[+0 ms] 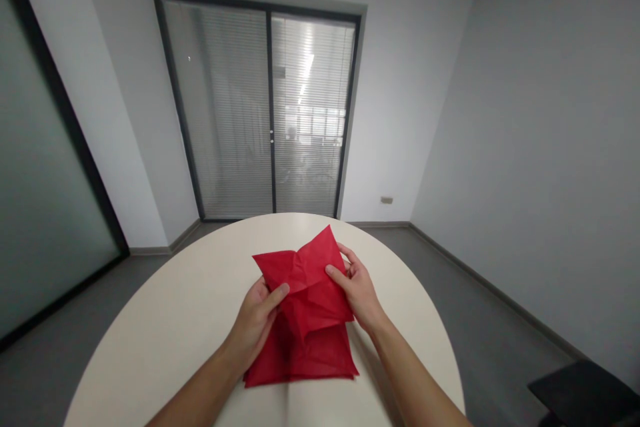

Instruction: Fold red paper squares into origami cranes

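A thin red sheet (315, 277), cloth or paper, I cannot tell which, is held up over the table with creases across it and two pointed top corners. My left hand (261, 310) grips its left side, thumb on the front and fingers behind. On the right side, my right hand (356, 283) pinches it the same way, its fingers partly hidden behind the sheet. Below, more red material (320, 357) lies in layers on the tabletop between my forearms. Whether it joins the raised part is hidden by the folds.
The round cream table (170, 320) fills the lower middle. Beyond it stands a dark-framed glass door (273, 113) with blinds. A black chair part (587, 390) shows at the lower right, and a frosted glass panel (45, 167) is at the left.
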### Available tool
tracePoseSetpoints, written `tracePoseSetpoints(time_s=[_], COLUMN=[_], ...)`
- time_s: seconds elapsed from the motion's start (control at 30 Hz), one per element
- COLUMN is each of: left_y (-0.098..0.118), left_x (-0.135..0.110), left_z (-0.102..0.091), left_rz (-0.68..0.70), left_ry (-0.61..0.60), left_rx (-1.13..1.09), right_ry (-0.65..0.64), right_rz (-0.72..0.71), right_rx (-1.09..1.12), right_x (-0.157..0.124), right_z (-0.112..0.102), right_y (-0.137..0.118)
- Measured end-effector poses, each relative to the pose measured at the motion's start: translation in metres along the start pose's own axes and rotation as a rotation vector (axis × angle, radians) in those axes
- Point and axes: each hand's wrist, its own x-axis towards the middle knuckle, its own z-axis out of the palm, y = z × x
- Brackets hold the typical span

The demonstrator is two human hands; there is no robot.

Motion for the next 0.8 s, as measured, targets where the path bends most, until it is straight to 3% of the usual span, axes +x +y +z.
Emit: tracePoseSetpoints(time_s=[0.3,0.57,0.67,0.8], left_y=[-0.004,-0.005,-0.003,-0.003], left_x=[-0.001,0.004,0.008,0.012], left_z=[-0.005,-0.001,-0.005,-0.011], left_rz=[0.05,0.107,0.082,0.004], left_ry=[-0.014,0.122,0.2,0.195], left_rx=[-0.007,0.014,0.014,0.019], right_ry=[0.056,0.125,0.13,0.144], right_rz=[-0.11,-0.196,-0.226,-0.228], right_rx=[-0.081,-0.229,-0.315,-0.386], right_x=[0.002,0.004,0.004,0.007], right_z=[0.0,-0.001,0.0,-0.003], right_y=[0.001,0.004,0.007,0.01])
